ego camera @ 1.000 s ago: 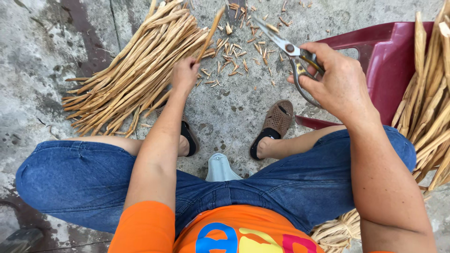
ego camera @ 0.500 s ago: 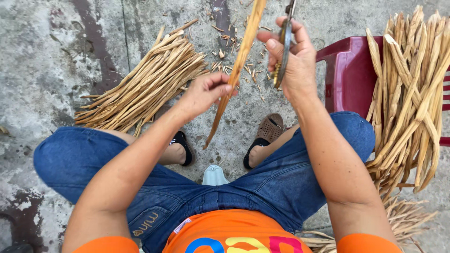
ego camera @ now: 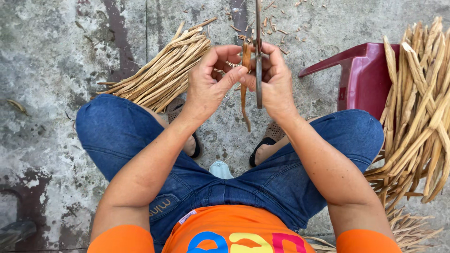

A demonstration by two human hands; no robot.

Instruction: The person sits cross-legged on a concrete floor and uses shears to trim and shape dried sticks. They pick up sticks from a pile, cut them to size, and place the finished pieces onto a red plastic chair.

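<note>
Change: Since half a second ago your two hands have closed together in front of you; the strip that slanted long across the view now hangs short and nearly upright between them, and the scissors have swung to stand vertical.
Left hand: Your left hand (ego camera: 211,84) is curled shut, thumb and fingertips pinching the dried leaf strip (ego camera: 244,89) near its top.
Right hand: Your right hand (ego camera: 275,79) is clenched around the scissors (ego camera: 258,56), gripping the handles; the blades point up and run out of the top edge of the view.
Strip: The tan strip sits just left of the scissors, touching or nearly touching them, its lower end dangling free above the concrete floor (ego camera: 56,70) between your knees.
Left pile: A fanned bundle of strips (ego camera: 164,70) lies on the floor beyond your left knee, partly hidden behind your left hand.
Right pile: A larger sheaf of strips (ego camera: 422,107) leans over a dark red plastic chair (ego camera: 361,75) beside your right knee.
Scraps: Short cut scraps (ego camera: 276,28) are scattered on the floor past your hands.
Seated: You sit in blue jeans (ego camera: 117,136), with brown sandals (ego camera: 262,145) on the floor below your hands.
</note>
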